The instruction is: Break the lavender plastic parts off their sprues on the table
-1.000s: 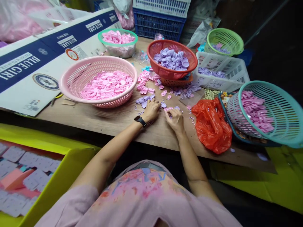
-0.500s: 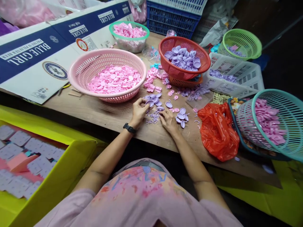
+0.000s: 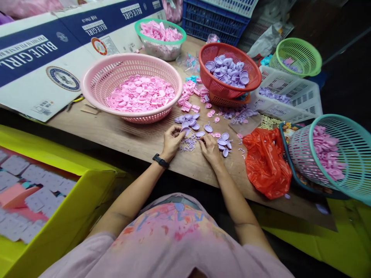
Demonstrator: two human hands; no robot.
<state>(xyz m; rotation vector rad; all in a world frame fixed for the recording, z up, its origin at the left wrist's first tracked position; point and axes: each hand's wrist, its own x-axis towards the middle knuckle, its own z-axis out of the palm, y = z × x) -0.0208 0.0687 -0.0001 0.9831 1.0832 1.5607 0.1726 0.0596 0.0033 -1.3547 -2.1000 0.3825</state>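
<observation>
My left hand [image 3: 172, 143] pinches a purple oval plastic dish [image 3: 186, 131] between thumb and fingers, just above the table. My right hand [image 3: 211, 149] is closed at the fingertips beside a small pile of thin purple plastic hooks [image 3: 189, 143]; whatever it pinches is too small to make out. Ahead of the right fingertips lies a loose purple oval dish [image 3: 199, 134]. More purple dishes [image 3: 188, 119] are heaped beyond my left hand, and another group [image 3: 223, 142] lies to the right of my right hand.
A pink basket [image 3: 95, 102] of pink parts stands at left, a red basket [image 3: 228, 92] of purple parts behind. To the right are a red plastic bag [image 3: 266, 162] and a tilted teal basket [image 3: 356, 154]. A yellow-edged box [image 3: 72, 204] sits below left.
My right hand has come off the loose purple dish and drawn back to the edge of the hooks. My left hand has shifted slightly nearer with a dish. The view has tilted a little.
</observation>
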